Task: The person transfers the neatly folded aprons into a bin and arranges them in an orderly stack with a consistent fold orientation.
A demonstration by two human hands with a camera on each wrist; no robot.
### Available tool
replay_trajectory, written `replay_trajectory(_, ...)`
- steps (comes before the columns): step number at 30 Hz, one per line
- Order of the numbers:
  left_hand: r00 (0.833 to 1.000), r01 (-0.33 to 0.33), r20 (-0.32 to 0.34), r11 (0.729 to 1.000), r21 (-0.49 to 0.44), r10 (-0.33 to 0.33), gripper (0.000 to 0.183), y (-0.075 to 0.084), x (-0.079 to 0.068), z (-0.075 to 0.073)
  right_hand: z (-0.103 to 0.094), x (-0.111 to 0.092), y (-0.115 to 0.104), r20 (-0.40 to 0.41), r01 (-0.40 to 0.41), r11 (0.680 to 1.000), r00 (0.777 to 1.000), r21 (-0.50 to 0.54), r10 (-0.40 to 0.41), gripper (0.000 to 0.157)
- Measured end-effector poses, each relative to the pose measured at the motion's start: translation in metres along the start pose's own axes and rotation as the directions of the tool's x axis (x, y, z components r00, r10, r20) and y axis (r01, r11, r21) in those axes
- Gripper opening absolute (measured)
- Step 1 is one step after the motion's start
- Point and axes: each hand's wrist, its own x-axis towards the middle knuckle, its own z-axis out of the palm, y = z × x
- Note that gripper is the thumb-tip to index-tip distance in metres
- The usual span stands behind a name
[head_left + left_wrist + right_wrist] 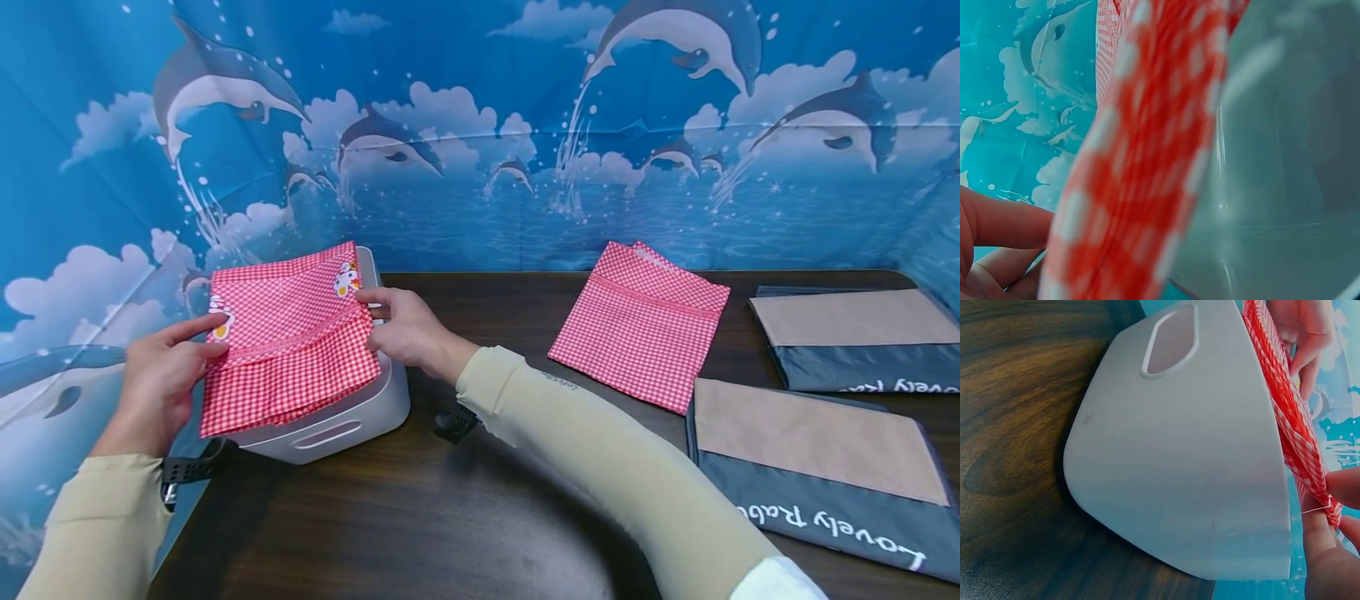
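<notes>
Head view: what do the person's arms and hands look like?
The left hand and right hand wear no gloves. A pale beige left sleeve and right sleeve cover the forearms; small dark lettering marks the right one, with white fabric at its upper end. A perforated black strap shows at the left wrist, a black piece under the right cuff.

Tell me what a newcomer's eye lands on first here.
Probably the blue dolphin-print backdrop across the back of the head view. Next, at left, the red gingham cloth that the left hand and right hand hold over a pale gray bin. Then the folded dark-and-tan piece at near right, its "Lovely" lettering upside down.
</notes>
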Motion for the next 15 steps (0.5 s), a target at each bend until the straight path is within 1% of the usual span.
replay_trajectory(3,1.000,-0.014,-0.007,1.000,0.023,0.014,0.059,-0.0004,0.0020,0.0010,-0.0002,0.0003,-0.0002,-0.002,0.009,1.000,1.000,-0.007,-0.009,0.075)
replay_trajectory(4,1.000,-0.025,-0.013,0.999,0.037,0.026,0.059,-0.0004,0.0024,0.0015,-0.0004,0.0003,0.0000,-0.006,0.015,1.000,1.000,-0.025,-0.015,0.075)
replay_trajectory(7,0.997,-0.062,-0.032,0.994,0.086,0.065,0.062,-0.0010,0.0029,0.0028,-0.0023,0.0004,0.0014,-0.027,0.031,0.993,0.999,-0.114,-0.034,0.072)
replay_trajectory(10,0.994,-0.099,-0.038,0.987,0.125,0.104,0.064,-0.0026,0.0028,0.0040,-0.0054,-0.0006,0.0036,-0.048,0.029,0.979,0.998,-0.201,-0.040,0.070)
replay_trajectory(11,0.993,-0.106,-0.036,0.986,0.132,0.111,0.063,-0.0032,0.0027,0.0042,-0.0064,-0.0009,0.0043,-0.051,0.024,0.977,0.998,-0.213,-0.036,0.069)
replay_trajectory(15,0.991,-0.128,-0.018,0.982,0.140,0.132,0.063,-0.0042,0.0023,0.0059,-0.0088,-0.0017,0.0071,-0.054,0.011,0.977,0.998,-0.211,-0.023,0.064)
